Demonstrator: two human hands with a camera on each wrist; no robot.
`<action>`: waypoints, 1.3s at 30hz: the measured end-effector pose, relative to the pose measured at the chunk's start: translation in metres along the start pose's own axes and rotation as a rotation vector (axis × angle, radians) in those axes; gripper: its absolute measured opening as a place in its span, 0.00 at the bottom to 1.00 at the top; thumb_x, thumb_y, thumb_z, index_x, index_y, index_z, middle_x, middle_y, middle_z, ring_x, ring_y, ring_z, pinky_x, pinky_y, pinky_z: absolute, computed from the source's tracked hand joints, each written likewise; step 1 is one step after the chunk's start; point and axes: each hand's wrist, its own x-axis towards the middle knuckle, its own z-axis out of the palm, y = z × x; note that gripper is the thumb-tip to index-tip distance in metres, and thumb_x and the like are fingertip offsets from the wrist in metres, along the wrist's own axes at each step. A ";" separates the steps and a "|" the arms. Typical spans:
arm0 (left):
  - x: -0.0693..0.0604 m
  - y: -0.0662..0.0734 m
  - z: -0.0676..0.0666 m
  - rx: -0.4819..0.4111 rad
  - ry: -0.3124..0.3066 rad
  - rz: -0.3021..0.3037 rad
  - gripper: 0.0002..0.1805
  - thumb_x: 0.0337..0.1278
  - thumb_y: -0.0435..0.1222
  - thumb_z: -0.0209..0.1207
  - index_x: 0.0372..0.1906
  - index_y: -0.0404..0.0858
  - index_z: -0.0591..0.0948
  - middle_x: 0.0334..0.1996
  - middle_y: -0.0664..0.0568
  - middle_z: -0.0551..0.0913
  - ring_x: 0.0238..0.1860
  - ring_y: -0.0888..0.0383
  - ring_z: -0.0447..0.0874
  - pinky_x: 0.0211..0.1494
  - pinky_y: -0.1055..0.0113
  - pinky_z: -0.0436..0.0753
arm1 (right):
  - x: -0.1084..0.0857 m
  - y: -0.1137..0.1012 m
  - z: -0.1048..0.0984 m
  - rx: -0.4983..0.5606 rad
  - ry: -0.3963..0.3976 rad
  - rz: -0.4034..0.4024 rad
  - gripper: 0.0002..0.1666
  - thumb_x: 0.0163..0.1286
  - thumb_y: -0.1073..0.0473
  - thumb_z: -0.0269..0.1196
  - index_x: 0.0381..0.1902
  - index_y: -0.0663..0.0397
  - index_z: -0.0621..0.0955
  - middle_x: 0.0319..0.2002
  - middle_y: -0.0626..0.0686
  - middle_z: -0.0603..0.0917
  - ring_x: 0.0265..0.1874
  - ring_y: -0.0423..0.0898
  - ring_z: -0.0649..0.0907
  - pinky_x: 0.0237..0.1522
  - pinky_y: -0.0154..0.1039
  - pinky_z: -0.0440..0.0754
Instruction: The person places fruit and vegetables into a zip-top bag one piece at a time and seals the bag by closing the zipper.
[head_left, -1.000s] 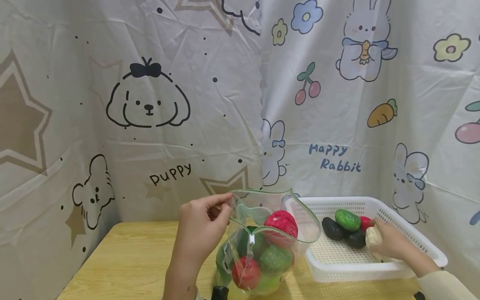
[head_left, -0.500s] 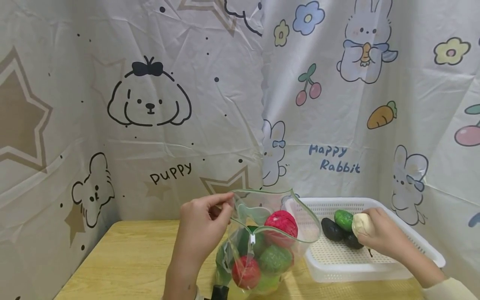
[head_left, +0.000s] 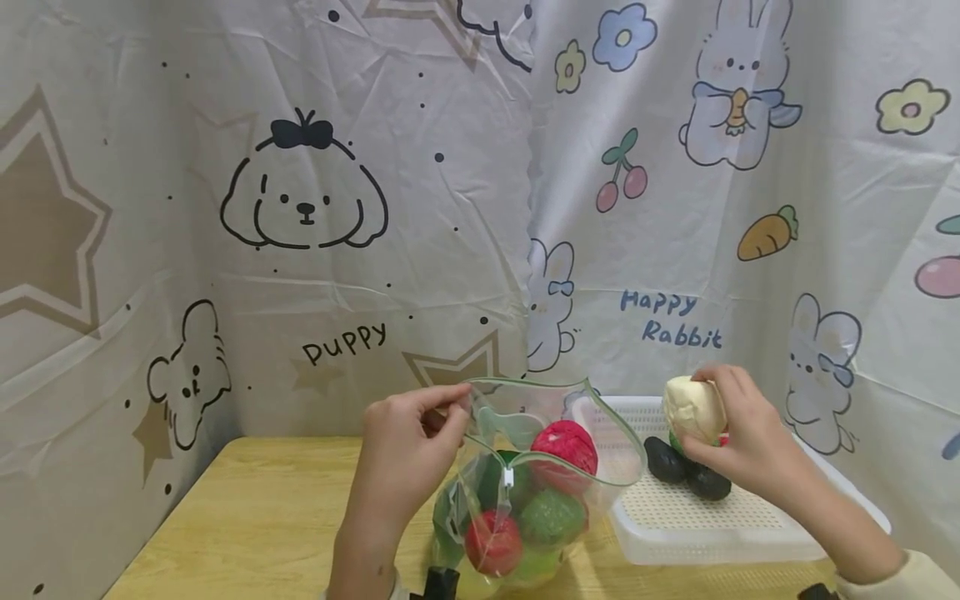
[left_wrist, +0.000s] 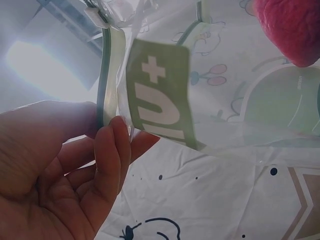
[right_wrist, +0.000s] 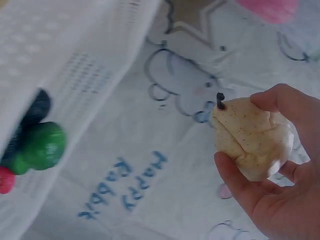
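With thumb and fingers my left hand [head_left: 411, 446] pinches the rim of a clear zip bag [head_left: 618, 454], which stands with its mouth open and has a green seal and a white slider [left_wrist: 97, 18]. Inside the bag are a crumpled pink-red round piece [head_left: 562, 450], a red round fruit [head_left: 493, 543] and several green pieces, partly blurred by the plastic. My right hand [head_left: 750, 433] grips a pale cream pear [right_wrist: 252, 135] with a dark stem, raised above the white basket, to the right of the bag.
The white perforated basket [head_left: 720, 546] holds two dark avocado-like pieces [head_left: 666, 460], a green piece [right_wrist: 45, 145] and a red piece [right_wrist: 5, 180]. Basket and bag stand on a wooden table [head_left: 262, 517]. Printed cloth [head_left: 420, 250] hangs behind and at both sides.
My right hand has lifted the pear out of the basket, moving up and to the left. The left hand keeps its hold on the bag's rim in much the same place.
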 end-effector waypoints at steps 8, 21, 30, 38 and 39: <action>0.000 0.000 0.000 0.003 0.000 0.001 0.11 0.61 0.28 0.63 0.45 0.36 0.90 0.23 0.58 0.86 0.21 0.64 0.77 0.23 0.71 0.78 | 0.039 -0.057 -0.032 0.100 0.038 -0.061 0.45 0.44 0.71 0.79 0.61 0.60 0.73 0.54 0.58 0.75 0.47 0.48 0.76 0.32 0.35 0.88; -0.001 0.001 -0.001 -0.004 0.004 0.022 0.12 0.61 0.27 0.62 0.46 0.35 0.90 0.25 0.56 0.87 0.21 0.64 0.77 0.23 0.72 0.76 | 0.061 -0.129 -0.025 0.297 -0.075 -0.224 0.47 0.50 0.68 0.79 0.68 0.47 0.73 0.63 0.49 0.75 0.57 0.46 0.79 0.43 0.39 0.88; -0.002 0.003 -0.002 -0.008 0.006 0.031 0.12 0.61 0.27 0.61 0.46 0.36 0.90 0.26 0.54 0.88 0.21 0.65 0.77 0.23 0.72 0.76 | 0.065 -0.139 -0.004 0.386 -0.203 -0.258 0.44 0.57 0.65 0.76 0.70 0.44 0.71 0.66 0.46 0.73 0.52 0.42 0.81 0.44 0.35 0.87; -0.001 0.003 -0.002 -0.008 0.009 0.031 0.12 0.61 0.27 0.61 0.46 0.36 0.90 0.25 0.54 0.88 0.21 0.65 0.76 0.23 0.72 0.75 | 0.065 -0.141 0.003 0.399 -0.240 -0.277 0.45 0.59 0.62 0.76 0.72 0.46 0.70 0.68 0.48 0.72 0.56 0.43 0.81 0.48 0.37 0.86; -0.001 0.003 -0.002 -0.007 0.010 0.035 0.12 0.61 0.27 0.61 0.46 0.36 0.90 0.25 0.54 0.88 0.20 0.65 0.76 0.23 0.72 0.75 | 0.065 -0.142 0.004 0.394 -0.244 -0.277 0.45 0.60 0.62 0.76 0.72 0.46 0.70 0.68 0.48 0.72 0.58 0.44 0.80 0.49 0.37 0.86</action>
